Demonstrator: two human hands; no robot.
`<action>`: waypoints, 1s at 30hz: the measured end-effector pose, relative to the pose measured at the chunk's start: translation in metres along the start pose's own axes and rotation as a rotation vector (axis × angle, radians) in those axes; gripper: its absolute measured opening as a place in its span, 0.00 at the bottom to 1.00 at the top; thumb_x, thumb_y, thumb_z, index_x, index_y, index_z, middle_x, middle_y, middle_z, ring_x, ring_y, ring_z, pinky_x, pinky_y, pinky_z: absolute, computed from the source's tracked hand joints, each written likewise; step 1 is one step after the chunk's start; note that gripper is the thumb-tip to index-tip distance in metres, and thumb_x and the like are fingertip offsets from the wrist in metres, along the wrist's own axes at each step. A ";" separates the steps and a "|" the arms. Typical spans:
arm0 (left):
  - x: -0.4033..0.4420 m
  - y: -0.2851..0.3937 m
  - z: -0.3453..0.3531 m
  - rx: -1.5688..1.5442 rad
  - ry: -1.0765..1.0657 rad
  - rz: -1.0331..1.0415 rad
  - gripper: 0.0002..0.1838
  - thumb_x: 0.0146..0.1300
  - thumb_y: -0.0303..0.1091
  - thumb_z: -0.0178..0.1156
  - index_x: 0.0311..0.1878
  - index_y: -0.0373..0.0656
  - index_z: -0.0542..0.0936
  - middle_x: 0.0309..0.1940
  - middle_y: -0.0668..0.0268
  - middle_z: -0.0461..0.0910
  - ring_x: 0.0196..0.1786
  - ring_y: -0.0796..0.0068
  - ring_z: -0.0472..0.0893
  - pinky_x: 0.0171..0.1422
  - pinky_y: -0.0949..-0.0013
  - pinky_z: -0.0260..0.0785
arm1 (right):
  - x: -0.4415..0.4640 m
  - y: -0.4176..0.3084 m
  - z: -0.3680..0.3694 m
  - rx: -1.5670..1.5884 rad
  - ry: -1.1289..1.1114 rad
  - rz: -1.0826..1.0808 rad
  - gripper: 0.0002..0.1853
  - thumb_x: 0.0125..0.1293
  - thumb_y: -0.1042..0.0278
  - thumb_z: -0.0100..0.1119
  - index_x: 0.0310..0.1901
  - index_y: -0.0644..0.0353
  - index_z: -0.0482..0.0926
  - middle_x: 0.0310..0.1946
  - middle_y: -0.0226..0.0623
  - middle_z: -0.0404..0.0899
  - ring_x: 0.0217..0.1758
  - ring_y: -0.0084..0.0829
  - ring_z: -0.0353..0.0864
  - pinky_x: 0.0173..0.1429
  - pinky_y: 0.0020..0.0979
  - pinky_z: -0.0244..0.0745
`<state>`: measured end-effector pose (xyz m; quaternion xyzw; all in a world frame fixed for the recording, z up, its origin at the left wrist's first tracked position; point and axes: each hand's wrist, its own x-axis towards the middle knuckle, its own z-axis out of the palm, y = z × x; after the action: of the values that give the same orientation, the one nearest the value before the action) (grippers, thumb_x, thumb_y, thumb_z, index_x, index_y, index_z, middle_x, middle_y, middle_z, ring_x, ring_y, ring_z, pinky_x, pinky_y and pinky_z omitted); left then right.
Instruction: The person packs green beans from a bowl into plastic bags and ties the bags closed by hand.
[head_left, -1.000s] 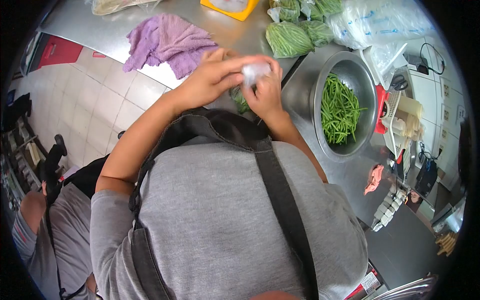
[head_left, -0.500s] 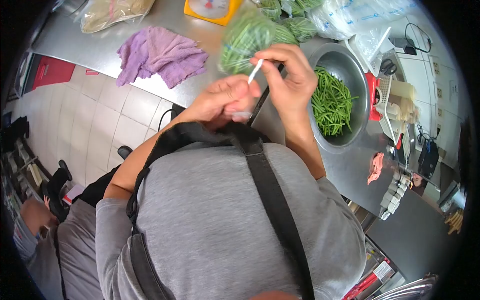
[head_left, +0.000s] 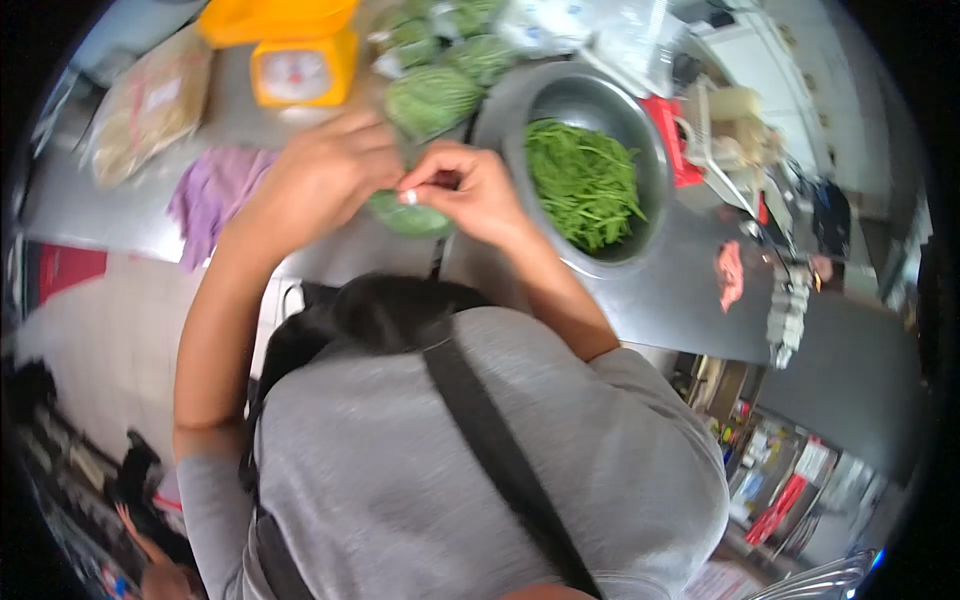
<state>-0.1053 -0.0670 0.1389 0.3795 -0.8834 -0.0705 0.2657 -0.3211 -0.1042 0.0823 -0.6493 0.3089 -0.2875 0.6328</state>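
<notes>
A clear plastic bag of green beans (head_left: 410, 218) is just below my two hands, over the steel counter near its front edge. My right hand (head_left: 470, 192) is closed in a pinch at the bag's white twisted end, which shows between thumb and finger. My left hand (head_left: 335, 170) curls its fingers against the same end from the other side; its fingertips are partly hidden and blurred. Right of my hands stands a steel bowl (head_left: 650, 150) with loose green beans (head_left: 585, 190) in it.
Several filled bags (head_left: 432, 100) lie behind my hands. A yellow scale (head_left: 297, 72), a purple cloth (head_left: 215, 195) and a bag of brownish contents (head_left: 150, 115) are at left. Beyond the bowl are a white basket (head_left: 720, 160) and a pink cloth (head_left: 730, 275). Another person is at lower left.
Both hands have moved forward and left over the counter, and the bag, raised before, is now under them. My left hand has turned palm down. The camera view has shifted.
</notes>
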 end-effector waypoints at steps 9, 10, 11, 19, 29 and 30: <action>0.009 0.022 0.034 0.091 0.076 -0.017 0.06 0.49 0.25 0.61 0.32 0.40 0.80 0.29 0.63 0.74 0.39 0.62 0.75 0.42 0.61 0.69 | -0.020 0.032 0.020 0.588 0.240 0.279 0.09 0.67 0.70 0.60 0.46 0.58 0.84 0.25 0.18 0.74 0.24 0.11 0.61 0.27 0.17 0.53; 0.010 0.022 0.034 0.092 0.070 -0.008 0.05 0.50 0.25 0.61 0.32 0.40 0.80 0.30 0.63 0.74 0.39 0.62 0.75 0.42 0.61 0.69 | -0.020 0.034 0.019 0.556 0.236 0.252 0.09 0.68 0.70 0.59 0.46 0.59 0.84 0.25 0.18 0.74 0.24 0.11 0.61 0.27 0.17 0.53; 0.011 0.023 0.034 0.093 0.064 -0.002 0.05 0.50 0.24 0.61 0.32 0.40 0.80 0.30 0.63 0.74 0.39 0.62 0.75 0.42 0.61 0.68 | -0.021 0.034 0.019 0.524 0.230 0.228 0.09 0.69 0.69 0.58 0.47 0.59 0.84 0.24 0.18 0.73 0.24 0.11 0.61 0.28 0.18 0.54; 0.009 0.026 0.059 0.096 0.173 -0.215 0.09 0.47 0.23 0.63 0.34 0.42 0.80 0.40 0.64 0.76 0.46 0.61 0.75 0.50 0.58 0.65 | -0.012 0.042 0.025 0.431 0.341 0.227 0.09 0.73 0.67 0.52 0.49 0.57 0.77 0.28 0.20 0.70 0.25 0.13 0.61 0.28 0.19 0.56; 0.003 0.022 0.078 -0.013 0.352 -0.491 0.08 0.44 0.24 0.68 0.30 0.42 0.81 0.42 0.63 0.78 0.50 0.58 0.75 0.54 0.60 0.65 | -0.004 0.037 0.045 0.692 0.471 0.349 0.09 0.73 0.66 0.51 0.50 0.57 0.75 0.27 0.22 0.70 0.24 0.15 0.65 0.24 0.21 0.59; 0.002 0.022 0.079 -0.005 0.371 -0.497 0.08 0.43 0.25 0.68 0.29 0.42 0.80 0.41 0.64 0.78 0.49 0.58 0.75 0.54 0.60 0.65 | -0.005 0.037 0.046 0.708 0.458 0.349 0.10 0.73 0.65 0.52 0.51 0.57 0.75 0.28 0.23 0.71 0.24 0.15 0.66 0.24 0.21 0.60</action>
<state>-0.1617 -0.0586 0.0799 0.5896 -0.6998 -0.0649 0.3980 -0.2911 -0.0712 0.0438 -0.2508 0.4283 -0.4007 0.7701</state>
